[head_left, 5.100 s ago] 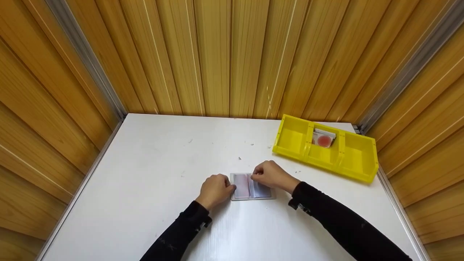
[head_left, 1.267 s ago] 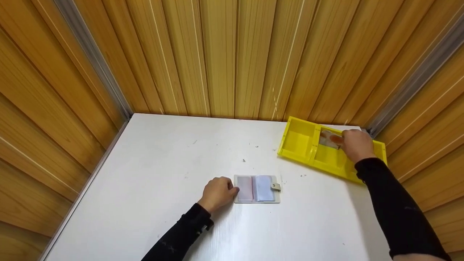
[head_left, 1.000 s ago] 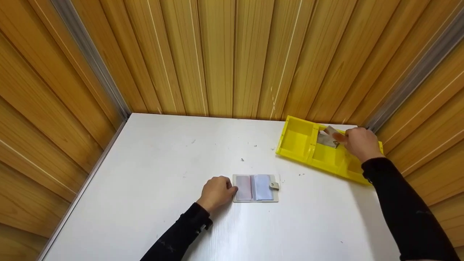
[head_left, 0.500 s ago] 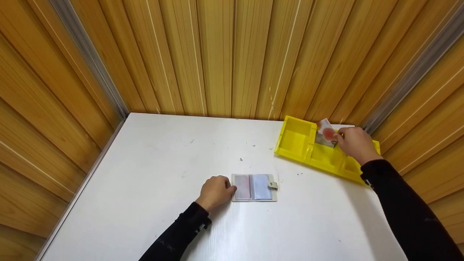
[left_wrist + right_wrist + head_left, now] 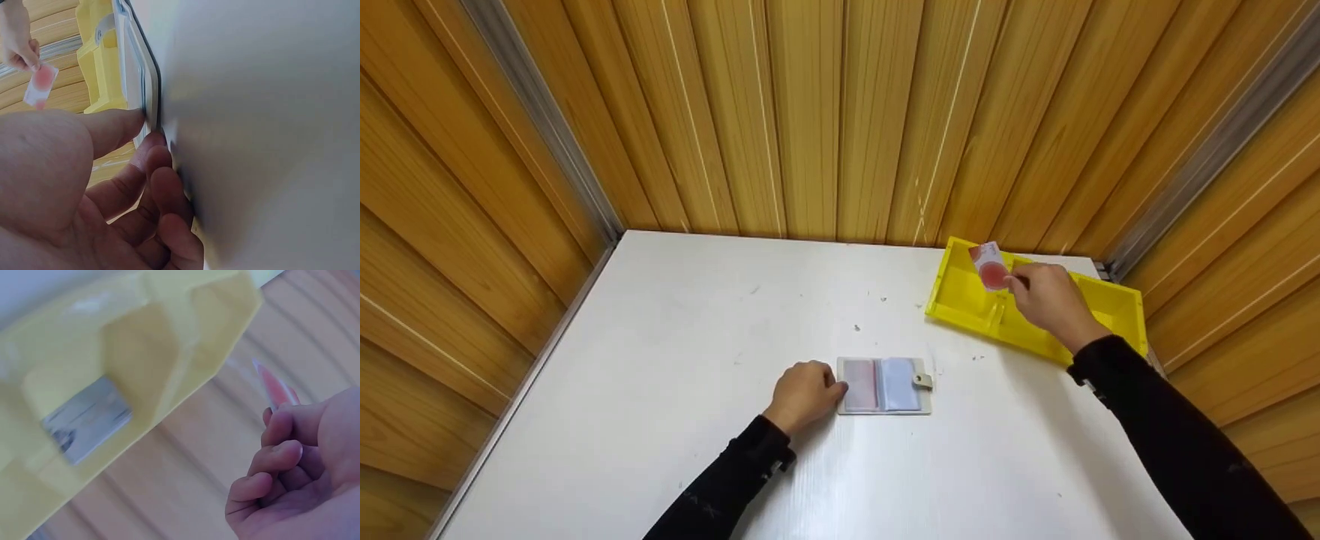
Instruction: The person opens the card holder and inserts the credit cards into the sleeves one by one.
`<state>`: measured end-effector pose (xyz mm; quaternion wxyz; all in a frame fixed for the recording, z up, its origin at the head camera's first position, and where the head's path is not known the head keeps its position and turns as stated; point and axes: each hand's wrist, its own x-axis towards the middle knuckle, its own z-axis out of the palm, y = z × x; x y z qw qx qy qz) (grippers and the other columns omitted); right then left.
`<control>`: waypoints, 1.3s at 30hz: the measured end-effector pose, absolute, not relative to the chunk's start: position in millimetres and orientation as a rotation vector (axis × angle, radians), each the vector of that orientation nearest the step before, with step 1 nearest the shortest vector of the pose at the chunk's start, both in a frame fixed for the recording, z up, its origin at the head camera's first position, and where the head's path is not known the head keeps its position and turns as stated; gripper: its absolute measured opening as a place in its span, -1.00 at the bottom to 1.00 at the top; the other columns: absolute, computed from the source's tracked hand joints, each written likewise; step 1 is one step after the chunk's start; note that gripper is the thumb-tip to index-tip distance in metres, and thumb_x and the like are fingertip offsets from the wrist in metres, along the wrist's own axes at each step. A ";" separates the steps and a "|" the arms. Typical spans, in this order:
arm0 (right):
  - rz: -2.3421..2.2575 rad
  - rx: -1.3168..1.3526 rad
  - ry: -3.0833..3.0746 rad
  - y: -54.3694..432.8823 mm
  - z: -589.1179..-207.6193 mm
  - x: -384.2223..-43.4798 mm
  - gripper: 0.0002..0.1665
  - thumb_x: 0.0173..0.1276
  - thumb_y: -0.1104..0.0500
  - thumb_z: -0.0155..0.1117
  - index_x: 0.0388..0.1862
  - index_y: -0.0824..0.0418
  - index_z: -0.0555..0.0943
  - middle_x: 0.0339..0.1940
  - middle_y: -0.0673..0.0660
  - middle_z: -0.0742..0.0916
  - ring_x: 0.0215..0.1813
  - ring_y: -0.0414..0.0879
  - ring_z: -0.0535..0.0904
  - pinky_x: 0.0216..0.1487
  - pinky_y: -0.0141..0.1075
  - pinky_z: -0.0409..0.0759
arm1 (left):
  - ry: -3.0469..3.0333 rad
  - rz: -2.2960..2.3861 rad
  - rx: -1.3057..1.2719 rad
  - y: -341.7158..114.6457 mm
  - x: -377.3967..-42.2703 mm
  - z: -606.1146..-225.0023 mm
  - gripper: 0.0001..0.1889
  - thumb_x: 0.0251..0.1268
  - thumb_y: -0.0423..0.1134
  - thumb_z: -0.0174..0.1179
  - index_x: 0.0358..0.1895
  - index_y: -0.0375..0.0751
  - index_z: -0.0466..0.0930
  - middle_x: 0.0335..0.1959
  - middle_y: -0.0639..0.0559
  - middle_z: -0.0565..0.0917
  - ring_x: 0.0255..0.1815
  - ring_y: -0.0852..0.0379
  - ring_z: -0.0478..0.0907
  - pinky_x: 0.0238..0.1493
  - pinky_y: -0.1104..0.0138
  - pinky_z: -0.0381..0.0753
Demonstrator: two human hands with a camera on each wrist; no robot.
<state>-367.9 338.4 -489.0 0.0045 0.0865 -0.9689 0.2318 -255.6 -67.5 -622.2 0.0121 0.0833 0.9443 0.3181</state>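
An open card holder (image 5: pixel 900 385) with clear sleeves and a snap tab lies flat on the white table. My left hand (image 5: pixel 804 396) pinches its left edge between thumb and fingers, as the left wrist view (image 5: pixel 129 185) confirms. Over the yellow bin my right hand (image 5: pixel 1054 298) pinches a white card with a red circle (image 5: pixel 991 266), held up at a tilt. The same card (image 5: pixel 275 389) shows almost edge-on in the right wrist view. Below it, in the bin's middle compartment, lies a greyish card or stack of cards (image 5: pixel 89 419).
The yellow three-compartment bin (image 5: pixel 960 321) stands at the back right of the white table (image 5: pixel 697 315), near the wood-panelled wall (image 5: pixel 802 120). Small dark specks mark the tabletop. Side panels rise on the left and right.
My right hand has left the card holder, taken the red-circle card from the bin's middle compartment, lifted it and moved left. The holder's tab now shows; my left hand stays at its edge.
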 end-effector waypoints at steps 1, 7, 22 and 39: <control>0.731 0.293 -3.030 332.2 -489.5 -365.1 -0.55 0.76 0.05 0.21 0.36 0.33 0.69 0.04 0.30 0.78 -0.09 0.12 0.62 -0.07 -0.17 0.65 | 2.941 0.995 0.257 -67.4 -255.6 -622.0 -0.67 0.44 -0.10 0.45 -0.51 -0.08 0.66 -0.54 0.12 0.63 -0.46 0.16 0.48 -0.36 0.26 0.48; 0.757 0.439 -3.001 295.8 -498.5 -347.5 -0.64 0.73 0.12 0.24 0.23 0.33 0.78 0.02 0.30 0.84 -0.08 0.10 0.64 -0.01 -0.13 0.69 | 2.938 0.997 0.241 -67.3 -256.2 -622.9 -0.68 0.44 -0.09 0.45 -0.51 -0.07 0.66 -0.53 0.11 0.64 -0.46 0.15 0.50 -0.36 0.25 0.49; 0.937 0.529 -3.158 243.9 -527.7 -315.8 -0.75 0.69 0.08 0.31 0.01 0.24 0.78 -0.34 0.11 0.68 -0.31 -0.04 0.58 -0.28 -0.30 0.56 | 2.908 1.028 0.210 -67.9 -255.7 -622.7 -0.69 0.46 -0.06 0.43 -0.48 -0.06 0.70 -0.52 0.11 0.66 -0.46 0.15 0.52 -0.34 0.24 0.51; 0.908 0.712 -3.176 227.5 -572.9 -293.7 -0.78 0.56 0.22 0.30 -0.32 0.20 0.77 -0.47 -0.01 0.66 -0.45 -0.17 0.48 -0.39 -0.35 0.45 | 2.930 1.038 0.225 -68.5 -255.9 -624.8 -0.62 0.45 0.01 0.45 -0.55 -0.04 0.66 -0.54 0.13 0.62 -0.47 0.17 0.47 -0.38 0.28 0.44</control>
